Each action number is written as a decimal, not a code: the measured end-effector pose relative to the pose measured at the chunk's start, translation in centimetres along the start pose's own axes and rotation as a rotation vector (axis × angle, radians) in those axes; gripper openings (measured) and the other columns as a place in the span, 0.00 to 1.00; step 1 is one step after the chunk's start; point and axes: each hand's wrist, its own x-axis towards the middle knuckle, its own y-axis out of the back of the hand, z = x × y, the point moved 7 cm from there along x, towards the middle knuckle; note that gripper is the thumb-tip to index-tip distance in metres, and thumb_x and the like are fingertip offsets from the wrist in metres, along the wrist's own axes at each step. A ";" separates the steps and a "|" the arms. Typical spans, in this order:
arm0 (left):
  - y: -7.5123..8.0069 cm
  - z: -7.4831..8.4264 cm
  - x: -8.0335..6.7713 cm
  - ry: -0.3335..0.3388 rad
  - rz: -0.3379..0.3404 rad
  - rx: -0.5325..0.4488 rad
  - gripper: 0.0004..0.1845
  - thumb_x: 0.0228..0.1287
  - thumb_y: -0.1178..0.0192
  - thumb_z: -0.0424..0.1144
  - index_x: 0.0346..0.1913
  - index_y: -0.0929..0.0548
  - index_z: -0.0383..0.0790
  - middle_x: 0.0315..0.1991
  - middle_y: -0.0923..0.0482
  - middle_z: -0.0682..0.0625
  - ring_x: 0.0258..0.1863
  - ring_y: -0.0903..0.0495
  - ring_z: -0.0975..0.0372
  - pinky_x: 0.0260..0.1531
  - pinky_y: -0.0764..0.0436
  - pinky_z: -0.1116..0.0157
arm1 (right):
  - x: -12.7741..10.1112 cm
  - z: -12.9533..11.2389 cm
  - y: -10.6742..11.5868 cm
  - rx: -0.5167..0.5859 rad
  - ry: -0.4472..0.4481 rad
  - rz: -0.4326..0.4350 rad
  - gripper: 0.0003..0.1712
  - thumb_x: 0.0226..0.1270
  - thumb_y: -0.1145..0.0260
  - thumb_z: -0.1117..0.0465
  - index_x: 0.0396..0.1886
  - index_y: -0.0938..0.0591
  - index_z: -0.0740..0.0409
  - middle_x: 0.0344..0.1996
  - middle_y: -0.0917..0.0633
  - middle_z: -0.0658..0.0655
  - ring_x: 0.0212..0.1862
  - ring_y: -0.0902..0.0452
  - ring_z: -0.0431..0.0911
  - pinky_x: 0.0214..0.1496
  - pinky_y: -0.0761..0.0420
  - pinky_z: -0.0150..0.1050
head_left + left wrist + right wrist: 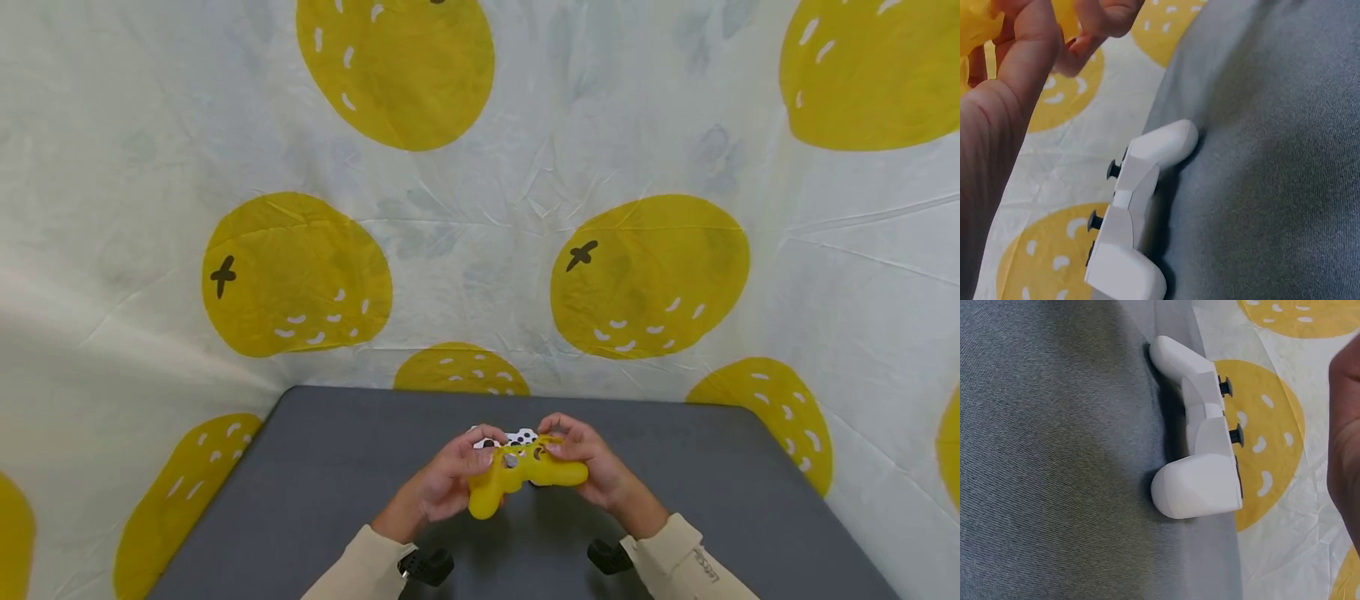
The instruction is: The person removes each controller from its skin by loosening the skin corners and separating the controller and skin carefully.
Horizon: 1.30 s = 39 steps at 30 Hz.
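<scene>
A yellow controller cover (551,473) with holes in its face, soft-looking, is held up between both hands above the table. My left hand (450,475) grips its left side, thumb on the front face. On the opposite side, my right hand (592,462) pinches the upper edge near the right grip. Behind the cover, partly hidden by it in the head view, a white game controller (522,436) rests on the table. Both wrist views show this controller (1147,156) from the side, its black thumbsticks (1235,434) pointing up, no hand touching it.
The dark grey tabletop (337,467) runs back to a white cloth backdrop (465,275) printed with yellow fruit shapes. Dark wrist cameras (426,567) sit at both beige sleeves (367,567).
</scene>
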 end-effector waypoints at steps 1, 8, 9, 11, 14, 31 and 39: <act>0.1 -0.1 -0.1 0.001 0.018 -0.008 0.14 0.81 0.53 0.32 0.60 0.27 0.49 0.55 0.25 0.48 0.50 0.16 0.60 0.50 0.12 0.63 | 0.0 -0.2 0.0 0.008 0.007 -0.002 0.15 0.79 0.51 0.74 0.54 0.26 0.54 0.48 0.15 0.51 0.48 0.13 0.43 0.52 0.12 0.37; 0.9 -0.1 -0.2 -0.045 0.115 0.007 0.20 0.77 0.46 0.27 0.67 0.30 0.41 0.58 0.22 0.49 0.53 0.15 0.60 0.52 0.12 0.63 | -0.3 -0.4 0.1 0.038 0.023 0.001 0.15 0.80 0.53 0.74 0.54 0.27 0.54 0.46 0.16 0.51 0.47 0.12 0.43 0.51 0.12 0.38; 1.0 -0.1 -0.2 -0.049 0.124 0.018 0.20 0.77 0.47 0.27 0.68 0.31 0.40 0.59 0.22 0.49 0.54 0.15 0.60 0.53 0.13 0.63 | -0.3 -0.4 0.1 0.034 0.023 0.004 0.15 0.80 0.53 0.74 0.54 0.27 0.54 0.46 0.16 0.51 0.47 0.12 0.43 0.51 0.12 0.38; 1.3 -0.2 -0.1 -0.052 0.142 0.048 0.21 0.78 0.49 0.26 0.70 0.33 0.37 0.62 0.24 0.48 0.57 0.16 0.59 0.55 0.13 0.63 | -0.4 -0.3 0.2 0.015 0.018 0.022 0.15 0.80 0.52 0.73 0.55 0.27 0.54 0.47 0.16 0.51 0.47 0.12 0.43 0.52 0.12 0.38; 2.0 -0.4 -0.1 -0.040 0.221 0.109 0.22 0.77 0.47 0.26 0.70 0.33 0.36 0.66 0.27 0.47 0.59 0.17 0.60 0.54 0.13 0.64 | -0.5 -0.1 0.7 -0.033 0.001 0.080 0.15 0.80 0.50 0.73 0.57 0.27 0.53 0.49 0.18 0.51 0.49 0.13 0.43 0.53 0.12 0.39; 3.5 -0.6 -0.6 -0.056 0.330 0.272 0.21 0.73 0.37 0.29 0.65 0.27 0.36 0.55 0.24 0.51 0.51 0.18 0.62 0.45 0.13 0.69 | -1.4 -0.7 2.1 -0.242 -0.063 0.101 0.17 0.77 0.46 0.72 0.57 0.25 0.50 0.41 0.15 0.48 0.41 0.15 0.41 0.48 0.12 0.36; 4.2 -0.7 -0.5 -0.063 0.422 0.307 0.17 0.71 0.36 0.28 0.59 0.24 0.34 0.44 0.21 0.53 0.41 0.18 0.65 0.41 0.14 0.70 | -1.5 -0.9 1.1 -0.190 -0.103 -0.005 0.16 0.79 0.48 0.74 0.58 0.25 0.54 0.42 0.11 0.51 0.42 0.11 0.42 0.46 0.11 0.36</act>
